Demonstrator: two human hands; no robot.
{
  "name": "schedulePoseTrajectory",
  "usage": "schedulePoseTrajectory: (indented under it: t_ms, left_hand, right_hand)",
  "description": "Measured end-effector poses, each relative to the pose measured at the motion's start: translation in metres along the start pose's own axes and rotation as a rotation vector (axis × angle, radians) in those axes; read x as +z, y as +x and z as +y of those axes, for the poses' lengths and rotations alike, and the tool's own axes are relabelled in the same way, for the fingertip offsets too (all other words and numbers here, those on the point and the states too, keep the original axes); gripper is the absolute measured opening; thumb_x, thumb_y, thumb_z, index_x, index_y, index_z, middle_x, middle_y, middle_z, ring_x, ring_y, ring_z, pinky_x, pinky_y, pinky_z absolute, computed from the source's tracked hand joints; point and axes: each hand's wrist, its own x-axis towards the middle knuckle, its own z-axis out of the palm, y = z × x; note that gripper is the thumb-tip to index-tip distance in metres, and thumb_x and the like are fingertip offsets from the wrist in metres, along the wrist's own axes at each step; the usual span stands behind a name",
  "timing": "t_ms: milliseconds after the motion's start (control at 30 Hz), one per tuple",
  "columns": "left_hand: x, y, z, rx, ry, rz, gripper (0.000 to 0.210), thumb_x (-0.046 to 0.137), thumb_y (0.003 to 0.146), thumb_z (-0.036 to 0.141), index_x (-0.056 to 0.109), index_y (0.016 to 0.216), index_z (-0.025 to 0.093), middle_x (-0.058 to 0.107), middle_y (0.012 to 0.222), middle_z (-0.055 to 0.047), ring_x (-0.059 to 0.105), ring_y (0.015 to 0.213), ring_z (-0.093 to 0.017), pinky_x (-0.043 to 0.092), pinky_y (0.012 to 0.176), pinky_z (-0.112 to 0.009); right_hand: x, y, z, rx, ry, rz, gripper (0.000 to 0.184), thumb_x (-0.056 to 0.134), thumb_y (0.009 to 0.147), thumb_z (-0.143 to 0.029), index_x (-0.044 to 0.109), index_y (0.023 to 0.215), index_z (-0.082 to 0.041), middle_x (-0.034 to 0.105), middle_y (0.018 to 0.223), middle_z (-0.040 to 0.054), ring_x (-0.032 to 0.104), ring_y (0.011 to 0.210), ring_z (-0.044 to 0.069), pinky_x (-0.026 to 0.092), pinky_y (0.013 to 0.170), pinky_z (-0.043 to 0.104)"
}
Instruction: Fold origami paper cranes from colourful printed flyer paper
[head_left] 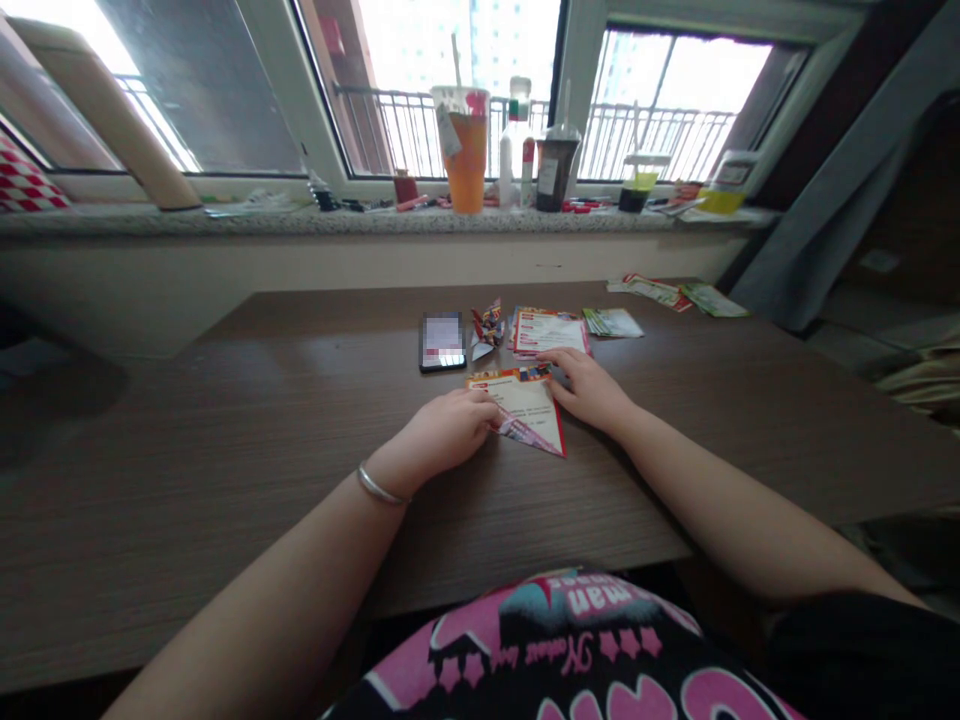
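Observation:
A printed paper sheet (529,400) with red edges lies on the table before me, its lower left corner folded over into a slanting flap that shows a pinkish printed side. My left hand (454,425), with a silver bangle at the wrist, is closed on that folded left edge. At the sheet's upper right edge rests my right hand (589,388), thumb and fingers apart, touching the paper. Just beyond it lies a stack of similar printed sheets (551,328). A folded colourful paper piece (487,328) stands left of the stack.
A phone (442,342) lies left of the folded piece. Greenish leaflets (615,322) and more papers (652,290) lie to the back right of the brown table (225,430). On the windowsill stand an orange drink cup (469,160), a dark drink cup (556,170) and bottles.

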Motion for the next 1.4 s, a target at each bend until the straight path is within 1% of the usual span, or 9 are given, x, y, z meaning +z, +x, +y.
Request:
schedulePoseTrajectory:
  t_ms: [233, 433, 567, 633, 767, 867, 1100, 1200, 1400]
  left_hand:
    - [0.0, 0.0, 0.0, 0.037, 0.05, 0.04, 0.023, 0.046, 0.087, 0.013, 0.067, 0.092, 0.02, 0.068, 0.108, -0.006, 0.059, 0.107, -0.019, 0.045, 0.099, -0.035]
    - [0.004, 0.0, -0.001, 0.017, 0.105, 0.084, 0.025, 0.046, 0.095, 0.027, 0.068, 0.105, 0.02, 0.068, 0.114, -0.007, 0.056, 0.116, -0.022, 0.041, 0.104, -0.039]
    - [0.009, -0.001, -0.002, -0.002, 0.167, 0.115, 0.034, 0.048, 0.095, 0.04, 0.064, 0.12, 0.024, 0.06, 0.13, -0.006, 0.037, 0.136, -0.031, 0.03, 0.112, -0.051]
    - [0.011, -0.001, -0.001, -0.016, 0.193, 0.124, 0.037, 0.049, 0.094, 0.043, 0.062, 0.124, 0.025, 0.055, 0.137, -0.006, 0.031, 0.14, -0.033, 0.027, 0.114, -0.053]
    - [0.013, -0.001, 0.005, -0.007, 0.208, 0.137, 0.04, 0.046, 0.095, 0.045, 0.061, 0.126, 0.025, 0.053, 0.138, -0.007, 0.035, 0.137, -0.032, 0.027, 0.114, -0.052]
    - [0.011, 0.0, 0.014, 0.033, 0.189, 0.137, 0.038, 0.043, 0.097, 0.045, 0.065, 0.12, 0.024, 0.058, 0.133, -0.007, 0.042, 0.131, -0.03, 0.032, 0.112, -0.049]
    - [0.003, 0.003, 0.022, 0.133, 0.113, 0.082, 0.028, 0.047, 0.095, 0.032, 0.072, 0.095, 0.02, 0.068, 0.101, -0.007, 0.059, 0.099, -0.022, 0.048, 0.092, -0.038]
    - [0.002, 0.003, 0.021, 0.136, 0.109, 0.068, 0.025, 0.049, 0.095, 0.031, 0.071, 0.091, 0.018, 0.068, 0.096, -0.007, 0.06, 0.097, -0.022, 0.049, 0.09, -0.038]
    - [0.001, 0.002, 0.019, 0.015, 0.177, 0.065, 0.019, 0.053, 0.091, 0.029, 0.066, 0.087, 0.016, 0.067, 0.1, -0.009, 0.061, 0.098, -0.023, 0.05, 0.089, -0.037]
  right_hand:
    - [0.006, 0.0, 0.007, 0.064, -0.04, -0.115, 0.044, 0.062, 0.081, -0.031, 0.059, 0.123, -0.017, 0.066, 0.12, 0.0108, 0.06, 0.108, 0.023, 0.046, 0.095, 0.036]
    - [0.005, 0.001, 0.005, 0.099, -0.055, -0.143, 0.02, 0.06, 0.081, -0.025, 0.066, 0.099, -0.02, 0.071, 0.099, 0.005, 0.062, 0.086, 0.018, 0.045, 0.075, 0.028]
    - [0.002, 0.002, 0.003, 0.113, -0.051, -0.209, 0.017, 0.058, 0.084, -0.025, 0.069, 0.095, -0.021, 0.073, 0.093, 0.0038, 0.063, 0.083, 0.017, 0.043, 0.073, 0.026]
    - [0.001, 0.002, 0.002, 0.144, -0.056, -0.229, 0.017, 0.058, 0.084, -0.026, 0.071, 0.093, -0.022, 0.073, 0.091, 0.0033, 0.063, 0.081, 0.017, 0.043, 0.07, 0.025]
    - [0.0, 0.003, 0.0, 0.233, -0.068, -0.235, 0.02, 0.059, 0.084, -0.031, 0.075, 0.094, -0.025, 0.075, 0.091, 0.0024, 0.064, 0.079, 0.018, 0.043, 0.067, 0.026]
    - [-0.001, 0.003, 0.0, 0.26, -0.068, -0.237, 0.025, 0.057, 0.086, -0.036, 0.076, 0.098, -0.025, 0.076, 0.094, 0.0033, 0.066, 0.082, 0.019, 0.044, 0.068, 0.027]
    - [-0.001, 0.004, 0.0, 0.226, -0.075, -0.238, 0.03, 0.053, 0.09, -0.039, 0.076, 0.102, -0.025, 0.076, 0.1, 0.0051, 0.068, 0.087, 0.022, 0.045, 0.069, 0.029]
    - [0.0, 0.003, 0.002, 0.189, -0.083, -0.233, 0.03, 0.052, 0.091, -0.038, 0.077, 0.098, -0.023, 0.076, 0.099, 0.0063, 0.068, 0.088, 0.023, 0.046, 0.07, 0.03]
    - [0.0, 0.0, -0.001, -0.08, -0.008, -0.185, 0.026, 0.055, 0.089, -0.03, 0.072, 0.107, -0.022, 0.073, 0.103, 0.006, 0.065, 0.092, 0.02, 0.048, 0.081, 0.031]
